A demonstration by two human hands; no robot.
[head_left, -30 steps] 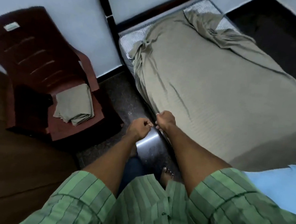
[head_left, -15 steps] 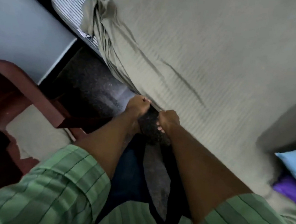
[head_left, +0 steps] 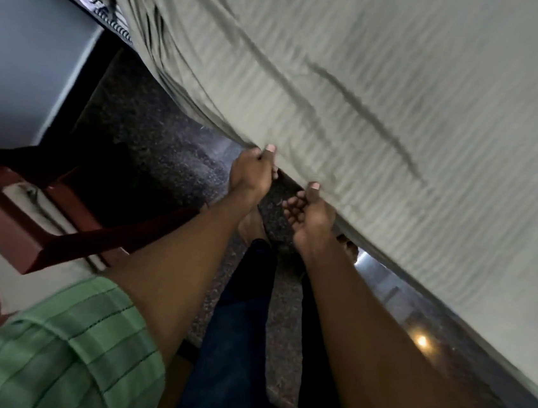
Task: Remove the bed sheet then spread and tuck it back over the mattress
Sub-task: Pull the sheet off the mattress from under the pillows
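Note:
An olive-green bed sheet (head_left: pixel 388 93) covers the mattress, with long wrinkles across it and bunched folds toward the upper left. A strip of striped mattress (head_left: pixel 113 26) shows at the top left where the sheet is pulled off. My left hand (head_left: pixel 252 174) pinches the sheet's side edge, thumb on top. Just to its right, my right hand (head_left: pixel 311 213) holds the same edge, thumb on the sheet and fingers curled under it. Both hands are at the near side of the bed.
A reddish-brown plastic chair (head_left: pixel 41 239) with a folded cloth (head_left: pixel 14 273) on its seat stands at the left. Dark speckled floor (head_left: pixel 154 145) lies between chair and bed. A pale wall (head_left: pixel 21 51) rises at the upper left. My bare foot (head_left: pixel 252 227) is below the hands.
The view has dropped and closed in on the bed's edge. Both hands have stayed on the sheet's edge and spread slightly apart, with the edge now lifted off the side of the bed.

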